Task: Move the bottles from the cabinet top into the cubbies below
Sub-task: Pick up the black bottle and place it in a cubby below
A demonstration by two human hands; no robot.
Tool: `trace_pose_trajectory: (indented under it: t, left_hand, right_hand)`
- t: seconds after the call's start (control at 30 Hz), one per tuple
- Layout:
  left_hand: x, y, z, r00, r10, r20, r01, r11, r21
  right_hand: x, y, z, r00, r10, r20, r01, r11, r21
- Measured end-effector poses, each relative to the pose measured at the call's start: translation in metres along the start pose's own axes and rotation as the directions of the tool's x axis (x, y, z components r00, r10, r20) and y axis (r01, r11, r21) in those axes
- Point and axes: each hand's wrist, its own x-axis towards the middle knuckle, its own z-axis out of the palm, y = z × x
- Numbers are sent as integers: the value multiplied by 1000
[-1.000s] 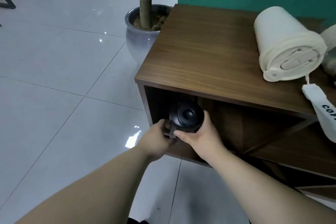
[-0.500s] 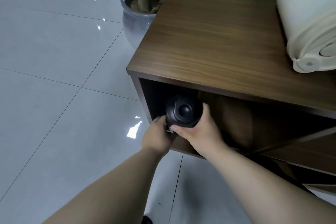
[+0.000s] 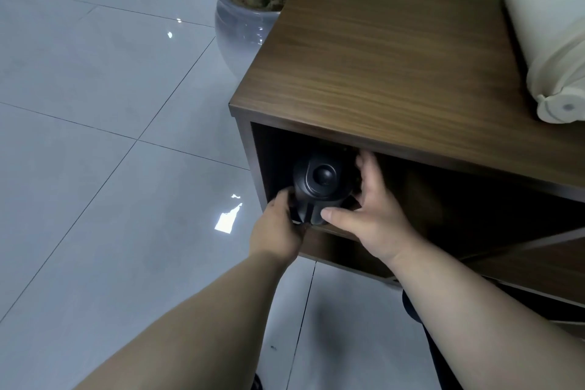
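Note:
A black bottle (image 3: 319,182) lies on its side in the leftmost cubby of the brown wooden cabinet (image 3: 395,51), its lid end facing me. My left hand (image 3: 278,228) grips the bottle's lower left edge. On its right side my right hand (image 3: 370,209) cups it, thumb under the lid end and fingers reaching into the cubby. A cream bottle (image 3: 547,41) lies on its side on the cabinet top at the far right, partly cut off by the frame.
A grey plant pot (image 3: 243,19) with a trunk stands on the tiled floor just left of the cabinet's back corner. Slanted wooden dividers (image 3: 522,244) split the cubbies to the right. Glossy grey floor tiles (image 3: 110,136) fill the left.
The black bottle has gone a little deeper into the cubby. My right hand's fingers have spread and loosened along its side. The view has shifted, pushing the cream bottle further off the right edge.

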Motion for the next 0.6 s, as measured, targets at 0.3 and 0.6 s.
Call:
trace_pose_trajectory:
  t: [0.3,0.6]
  left_hand:
    - [4,-5,4,1000,-22,-4,22,1000,2]
    - [4,-5,5,1000,-3,-26,3,1000,-20]
  right_hand:
    - [2,3,5,994,3,-112,-11,997,-76]
    - [9,19,19,973,86,-212,-112,987,-113]
